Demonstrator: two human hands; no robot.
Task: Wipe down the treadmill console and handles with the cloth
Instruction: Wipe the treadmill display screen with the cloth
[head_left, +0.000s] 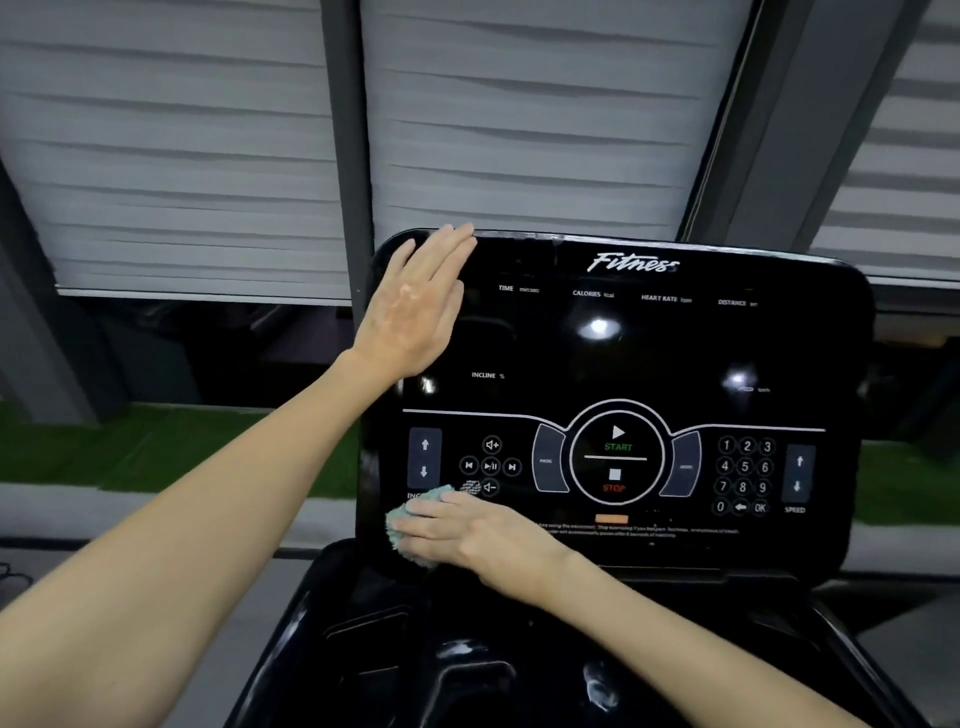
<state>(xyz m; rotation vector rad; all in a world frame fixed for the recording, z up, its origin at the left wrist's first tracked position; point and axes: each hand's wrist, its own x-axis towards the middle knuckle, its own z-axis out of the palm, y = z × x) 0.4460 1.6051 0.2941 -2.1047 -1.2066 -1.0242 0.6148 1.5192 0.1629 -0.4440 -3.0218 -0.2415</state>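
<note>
Pressing at the console (623, 353) lower left corner, cloth (415, 512) pinned flat under right hand (467, 535), left hand (415, 306) laid open-fingered on upper left corner, blinds (182, 156) behind.

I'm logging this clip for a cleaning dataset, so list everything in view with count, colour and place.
treadmill console: one, glossy black with white labels, centre and right, display dark
START/STOP dial: one, white ring with green and red words, lower middle of the console
number keypad: one, white digits, lower right of the console
tray: one, glossy black, below the console
cloth: one, pale green, at the console's lower left corner under the right hand
window blinds: several panels, grey-white, behind the console
green strip: one, outside at left, blurred
left hand: one, flat and open on the console's upper left corner
right hand: one, pressing the cloth against the console
</note>
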